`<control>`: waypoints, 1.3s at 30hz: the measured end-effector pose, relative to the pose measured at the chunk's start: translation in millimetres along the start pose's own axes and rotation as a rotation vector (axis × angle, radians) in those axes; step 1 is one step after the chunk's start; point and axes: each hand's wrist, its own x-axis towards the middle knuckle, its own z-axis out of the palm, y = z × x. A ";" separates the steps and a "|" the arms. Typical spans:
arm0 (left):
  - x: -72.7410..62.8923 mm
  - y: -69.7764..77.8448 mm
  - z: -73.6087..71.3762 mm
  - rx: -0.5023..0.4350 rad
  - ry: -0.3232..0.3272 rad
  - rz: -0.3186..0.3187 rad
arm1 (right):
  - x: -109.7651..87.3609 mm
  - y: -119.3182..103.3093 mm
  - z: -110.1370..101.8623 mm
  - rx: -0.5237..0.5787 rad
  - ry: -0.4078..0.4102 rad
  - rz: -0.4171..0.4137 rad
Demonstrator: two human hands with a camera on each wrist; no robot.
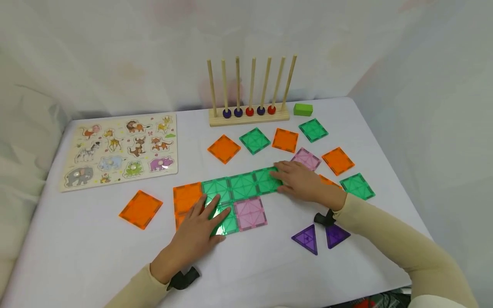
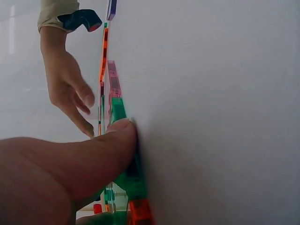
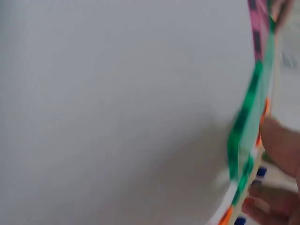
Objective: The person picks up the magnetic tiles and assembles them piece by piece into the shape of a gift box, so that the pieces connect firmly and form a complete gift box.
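Your white surface (image 1: 96, 261) is the biggest thing here. Next in size is the flat animal puzzle (image 1: 117, 177), over on the left. Then comes the patch of square tiles (image 1: 243, 187), lying flat in the middle with sides touching.

The main thing to mind is how this patch lies: it is long from left to right, and its right end goes a bit away from you. It sits between your hands, with the top row's last green tile (image 1: 265, 180) nearest your right one.

The wooden stand (image 1: 250, 121) is at the back. Your left hand (image 1: 194, 229) has its fingers spread out on the patch's left part. Your right hand (image 1: 302, 182) has its fingers out long, touching that last green tile, not curled round it.

Below the top row, the pink tile (image 1: 250, 214) touches a green one. Loose tiles (image 1: 285, 140) lie past your right hand. Two purple triangles (image 1: 307, 239) lie nearer you. Smallest are the green block (image 1: 303, 110) and the stand's round beads (image 1: 249, 112).
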 end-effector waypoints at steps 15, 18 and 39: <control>0.6 -4.6 7.7 0.004 0.033 0.014 | -19.5 62.4 -8.0 0.083 -0.037 0.309; 1.0 -4.9 8.8 0.005 0.029 0.020 | -30.1 58.8 -9.1 0.019 -0.007 0.214; 9.0 3.9 5.4 -0.023 0.016 0.068 | -48.4 -23.1 21.2 -0.221 0.116 -0.312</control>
